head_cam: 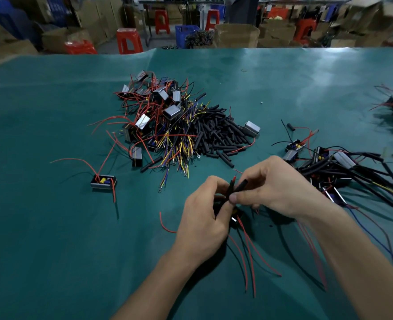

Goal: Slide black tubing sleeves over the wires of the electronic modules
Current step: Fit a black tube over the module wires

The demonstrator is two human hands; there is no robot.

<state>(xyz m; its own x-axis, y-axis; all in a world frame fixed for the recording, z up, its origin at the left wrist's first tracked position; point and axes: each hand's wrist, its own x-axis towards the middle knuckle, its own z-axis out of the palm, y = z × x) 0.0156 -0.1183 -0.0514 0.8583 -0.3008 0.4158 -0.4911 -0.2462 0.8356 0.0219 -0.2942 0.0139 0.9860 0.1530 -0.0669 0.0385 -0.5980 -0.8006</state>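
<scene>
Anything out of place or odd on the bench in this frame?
Nothing looks damaged. One module sits alone on the green mat, apart from the main pile of modules. A few tubing sleeves lie strayed from the sleeve heap. Both hands, left hand and right hand, are working a sleeve as expected.

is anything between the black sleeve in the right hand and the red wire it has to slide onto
Nothing visible does. The right hand pinches the black sleeve right beside the red wire tip that the left hand holds up; the two meet between the fingertips with only air around them.
</scene>
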